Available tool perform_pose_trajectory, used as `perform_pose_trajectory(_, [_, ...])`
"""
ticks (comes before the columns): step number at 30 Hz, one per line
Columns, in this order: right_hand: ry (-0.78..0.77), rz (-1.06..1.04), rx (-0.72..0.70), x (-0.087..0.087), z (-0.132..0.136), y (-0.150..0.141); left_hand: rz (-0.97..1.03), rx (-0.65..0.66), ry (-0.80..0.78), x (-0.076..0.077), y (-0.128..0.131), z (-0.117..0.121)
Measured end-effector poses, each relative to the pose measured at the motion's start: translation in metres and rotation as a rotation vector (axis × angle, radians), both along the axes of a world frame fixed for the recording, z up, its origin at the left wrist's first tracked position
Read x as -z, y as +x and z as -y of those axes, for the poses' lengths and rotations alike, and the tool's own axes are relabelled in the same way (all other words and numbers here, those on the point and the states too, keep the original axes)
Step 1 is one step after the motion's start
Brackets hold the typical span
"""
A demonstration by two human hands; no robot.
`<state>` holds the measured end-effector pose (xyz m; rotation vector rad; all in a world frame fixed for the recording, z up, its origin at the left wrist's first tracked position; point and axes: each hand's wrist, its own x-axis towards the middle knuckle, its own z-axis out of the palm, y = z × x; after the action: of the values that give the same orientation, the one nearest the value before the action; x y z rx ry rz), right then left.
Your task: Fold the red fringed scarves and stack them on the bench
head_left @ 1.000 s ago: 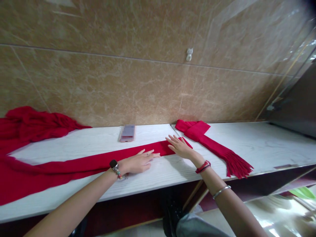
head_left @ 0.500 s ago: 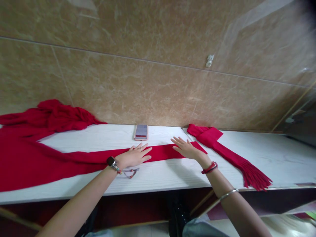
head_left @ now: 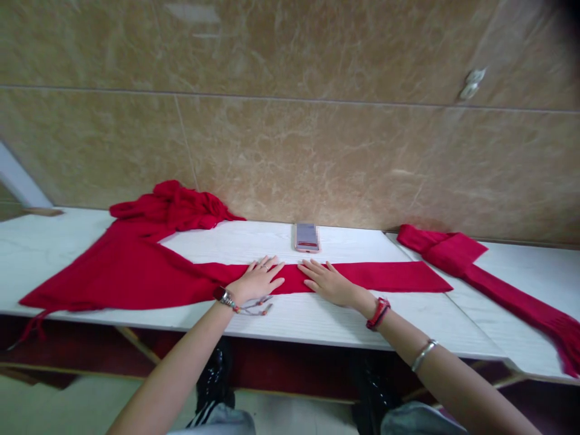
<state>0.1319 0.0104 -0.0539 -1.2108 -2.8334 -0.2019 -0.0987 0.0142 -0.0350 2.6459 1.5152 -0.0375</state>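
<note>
A long red scarf (head_left: 389,276) lies along the white tabletop, narrowed to a flat strip on the right and spread wide on the left, with a crumpled heap against the wall. My left hand (head_left: 257,279) rests palm down on the strip, fingers spread. Just to its right, my right hand (head_left: 328,283) also lies flat on the strip, its fingers stretched out. Neither hand grips the cloth. The strip's pointed end extends well past my right hand.
A second red scarf (head_left: 457,260), folded over and fringed, lies to the right. Behind my hands a phone (head_left: 307,237) sits near the tiled wall (head_left: 290,157). The front edge of the white table (head_left: 290,323) runs close below my wrists.
The view has swung left. My right hand has slid from near the strip's end toward my left hand, so the two are closer together. Both hands stay flat.
</note>
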Motion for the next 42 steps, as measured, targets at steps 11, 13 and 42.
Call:
perform_pose_trajectory(11, [-0.063,-0.13,0.093,-0.001,0.0,0.016,0.017,0.157,0.116,-0.015,-0.002,0.009])
perform_pose_trajectory(13, [-0.059,-0.18,0.046,-0.011,0.001,0.013,0.029,0.24,0.128,-0.024,-0.006,0.012])
perform_pose_trajectory(42, [0.068,-0.283,-0.27,-0.002,0.018,-0.006,-0.028,0.276,-0.003,-0.043,-0.034,0.025])
